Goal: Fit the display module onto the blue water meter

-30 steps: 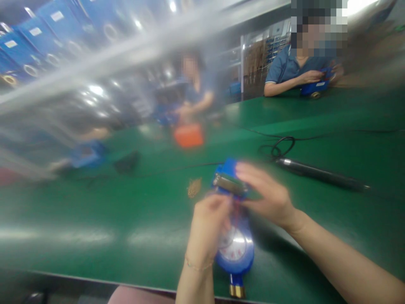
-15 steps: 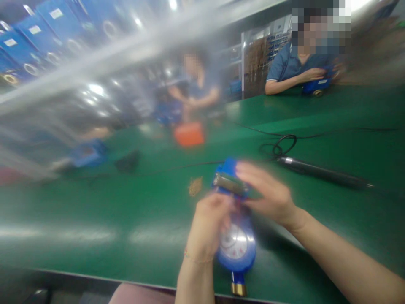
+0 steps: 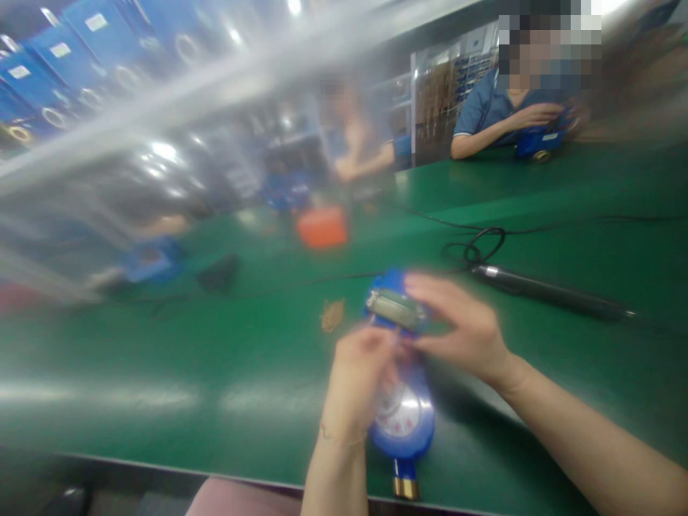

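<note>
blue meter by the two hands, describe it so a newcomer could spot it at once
Start with the green table and follow its near edge to the left hand and right hand. The blue meter lies at their fingers, brass-coloured end toward that edge. Its round white dial shows; the blue unit at upper right shows none.

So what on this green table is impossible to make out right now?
- Head view, whether the left hand grips anything: hidden by the hand itself, blurred.
- Head view, markings on the white dial: blurred, partly covered by that hand.
- Head view, pieces in the brown pile: too small.
- Head view, what the orange object is: blurred.
</note>
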Action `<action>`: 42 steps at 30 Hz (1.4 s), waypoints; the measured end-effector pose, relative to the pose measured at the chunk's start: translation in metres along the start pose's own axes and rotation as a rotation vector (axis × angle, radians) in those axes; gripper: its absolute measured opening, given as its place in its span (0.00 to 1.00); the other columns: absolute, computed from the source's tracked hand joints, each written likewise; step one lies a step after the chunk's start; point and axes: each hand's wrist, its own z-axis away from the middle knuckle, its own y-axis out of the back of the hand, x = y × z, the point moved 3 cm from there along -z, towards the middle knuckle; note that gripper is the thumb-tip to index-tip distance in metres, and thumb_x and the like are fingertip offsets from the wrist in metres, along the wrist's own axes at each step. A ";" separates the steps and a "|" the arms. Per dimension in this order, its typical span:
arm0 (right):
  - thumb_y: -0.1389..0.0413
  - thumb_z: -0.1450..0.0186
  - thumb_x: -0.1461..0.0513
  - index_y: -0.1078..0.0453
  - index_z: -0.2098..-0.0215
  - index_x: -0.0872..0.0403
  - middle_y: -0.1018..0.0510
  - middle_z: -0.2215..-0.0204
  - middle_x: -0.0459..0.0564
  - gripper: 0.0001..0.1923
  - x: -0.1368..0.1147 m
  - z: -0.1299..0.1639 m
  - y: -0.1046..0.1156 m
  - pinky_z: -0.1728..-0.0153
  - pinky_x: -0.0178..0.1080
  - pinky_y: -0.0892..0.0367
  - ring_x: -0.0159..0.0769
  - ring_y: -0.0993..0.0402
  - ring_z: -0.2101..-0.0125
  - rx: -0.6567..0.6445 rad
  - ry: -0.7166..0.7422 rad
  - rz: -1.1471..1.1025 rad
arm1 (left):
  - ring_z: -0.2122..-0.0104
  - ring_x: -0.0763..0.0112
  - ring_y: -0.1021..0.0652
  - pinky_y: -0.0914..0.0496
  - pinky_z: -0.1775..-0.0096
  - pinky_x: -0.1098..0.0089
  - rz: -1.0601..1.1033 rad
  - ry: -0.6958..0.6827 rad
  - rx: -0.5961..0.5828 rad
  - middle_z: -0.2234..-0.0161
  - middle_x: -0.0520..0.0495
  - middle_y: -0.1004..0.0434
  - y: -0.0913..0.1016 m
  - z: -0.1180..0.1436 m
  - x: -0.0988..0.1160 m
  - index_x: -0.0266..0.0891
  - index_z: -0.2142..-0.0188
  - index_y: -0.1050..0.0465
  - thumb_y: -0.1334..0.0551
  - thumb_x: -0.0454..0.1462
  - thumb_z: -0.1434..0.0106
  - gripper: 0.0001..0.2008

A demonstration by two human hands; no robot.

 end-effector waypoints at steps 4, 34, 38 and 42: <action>0.38 0.49 0.57 0.36 0.53 0.55 0.29 0.54 0.55 0.27 0.003 0.000 0.000 0.51 0.43 0.33 0.41 0.33 0.53 -0.009 -0.079 -0.033 | 0.88 0.83 0.38 0.45 0.84 0.79 -0.095 -0.010 -0.002 0.89 0.55 0.38 0.001 -0.001 0.000 0.32 0.78 0.29 0.41 0.36 0.48 0.08; 0.36 0.55 0.58 0.34 0.56 0.57 0.28 0.58 0.54 0.29 0.009 0.000 -0.037 0.62 0.35 0.29 0.39 0.30 0.59 0.010 -0.637 -0.508 | 0.55 0.64 0.28 0.34 0.51 0.65 -0.344 -0.453 -0.084 0.53 0.42 0.29 0.059 -0.045 0.039 0.39 0.52 0.33 0.28 0.35 0.67 0.38; 0.36 0.55 0.58 0.35 0.56 0.58 0.27 0.58 0.55 0.30 0.013 0.000 -0.040 0.61 0.38 0.30 0.39 0.29 0.60 0.010 -0.666 -0.559 | 0.52 0.62 0.30 0.36 0.49 0.64 -0.257 -0.464 -0.357 0.50 0.42 0.32 0.053 -0.065 0.025 0.41 0.50 0.35 0.29 0.35 0.65 0.39; 0.36 0.56 0.56 0.35 0.54 0.58 0.26 0.60 0.55 0.32 0.018 0.004 -0.043 0.61 0.40 0.29 0.40 0.28 0.62 -0.006 -0.710 -0.608 | 0.52 0.63 0.30 0.37 0.49 0.65 -0.168 -0.546 -0.353 0.52 0.43 0.30 0.051 -0.071 0.015 0.41 0.50 0.36 0.28 0.36 0.65 0.39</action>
